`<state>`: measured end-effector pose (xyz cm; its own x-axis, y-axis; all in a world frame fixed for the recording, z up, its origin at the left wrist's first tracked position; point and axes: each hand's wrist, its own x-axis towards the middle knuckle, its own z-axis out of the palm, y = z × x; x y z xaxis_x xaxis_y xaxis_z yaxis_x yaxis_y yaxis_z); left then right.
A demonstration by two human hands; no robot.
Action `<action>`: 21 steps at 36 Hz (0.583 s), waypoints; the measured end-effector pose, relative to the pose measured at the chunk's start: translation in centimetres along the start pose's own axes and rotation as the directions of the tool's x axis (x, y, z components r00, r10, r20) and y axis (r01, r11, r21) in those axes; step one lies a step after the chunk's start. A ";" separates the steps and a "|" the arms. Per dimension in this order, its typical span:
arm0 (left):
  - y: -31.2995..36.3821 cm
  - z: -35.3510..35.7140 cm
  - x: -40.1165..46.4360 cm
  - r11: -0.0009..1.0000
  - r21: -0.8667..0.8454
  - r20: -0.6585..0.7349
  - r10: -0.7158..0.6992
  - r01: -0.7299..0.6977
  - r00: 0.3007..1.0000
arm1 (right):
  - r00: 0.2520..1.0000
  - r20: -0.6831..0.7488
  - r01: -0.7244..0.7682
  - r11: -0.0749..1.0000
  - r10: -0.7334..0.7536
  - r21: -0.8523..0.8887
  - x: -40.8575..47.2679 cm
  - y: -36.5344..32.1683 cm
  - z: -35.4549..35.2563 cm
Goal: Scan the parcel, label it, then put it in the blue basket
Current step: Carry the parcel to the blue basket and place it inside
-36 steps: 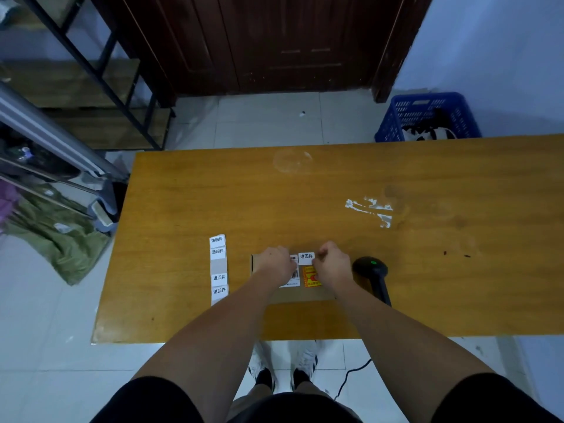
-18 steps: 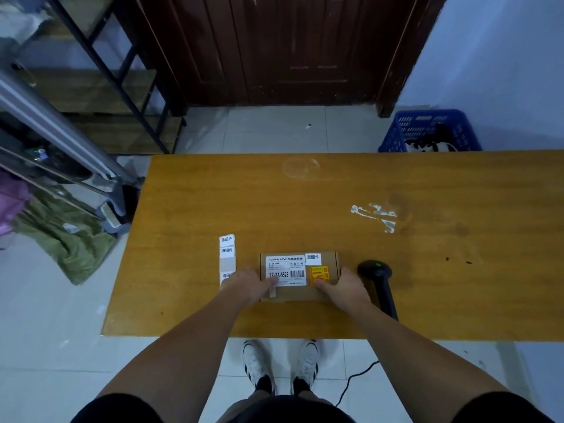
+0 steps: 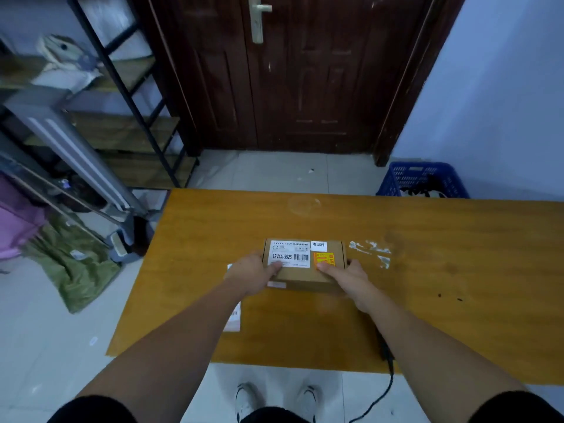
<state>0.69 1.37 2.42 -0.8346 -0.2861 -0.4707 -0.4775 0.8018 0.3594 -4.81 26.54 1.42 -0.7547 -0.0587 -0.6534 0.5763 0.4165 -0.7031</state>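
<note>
A small brown cardboard parcel (image 3: 305, 273) is held just above the wooden table (image 3: 427, 270), its top carrying a white barcode sticker, an orange sticker and a small white label. My left hand (image 3: 251, 274) grips its left side with the thumb on the barcode sticker. My right hand (image 3: 348, 277) grips its right side with the thumb on the orange sticker. The blue basket (image 3: 422, 180) stands on the floor beyond the table's far right edge. The label strip (image 3: 233, 319) lies on the table, mostly hidden under my left forearm. The black scanner (image 3: 385, 349) is mostly hidden under my right forearm.
A dark wooden door (image 3: 305, 71) stands behind the table. A black metal shelf rack (image 3: 128, 96) stands at the left, with a green cloth (image 3: 73, 267) on the floor. White tape residue (image 3: 370, 250) marks the tabletop right of the parcel.
Both hands went from pressing the label on the parcel's top to gripping its sides. The parcel now sits higher and farther from me, and the view tilted up.
</note>
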 end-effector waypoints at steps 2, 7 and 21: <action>1.1 -2.9 0.0 0.995 -0.098 -0.069 0.018 -0.025 0.997 | 0.998 0.049 0.036 0.998 -0.039 0.059 -0.2 -3.3 -1.0; 3.8 -10.2 -0.6 0.817 -0.575 -0.057 0.013 -0.043 0.998 | 0.975 0.130 0.170 0.982 -0.179 0.081 -1.6 -11.5 -2.5; -0.2 -29.7 -10.5 0.692 -0.711 -0.191 -0.024 -0.121 0.981 | 0.855 0.296 0.459 0.887 -0.426 -0.050 -11.1 -30.6 4.2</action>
<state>1.41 -11.36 31.20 -0.8600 -0.3999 -0.3169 -0.4247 0.2166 0.8790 -12.70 10.60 29.02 -0.7980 -0.4959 -0.3423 0.1492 0.3878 -0.9096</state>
